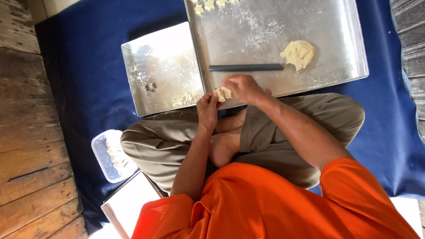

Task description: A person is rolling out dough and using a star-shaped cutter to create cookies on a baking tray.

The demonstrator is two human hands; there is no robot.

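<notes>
I sit cross-legged with both hands in front of my knees, pinching one small piece of pale dough (222, 93) between them. My left hand (207, 108) holds it from below and my right hand (243, 87) grips it from the right. They hover over the near edge of a large floured metal tray (336, 66). On that tray lie a bigger dough lump (299, 54) and a dark rolling rod (246, 67). Several small cut dough shapes (208, 5) sit at its far edge.
A smaller metal tray (146, 57) lies to the left, with a small shaped cutter (151, 86) and dough crumbs on it. A clear plastic tub (98, 146) of crumbs stands by my left knee. A blue cloth (84, 66) covers the wooden floor (26, 132).
</notes>
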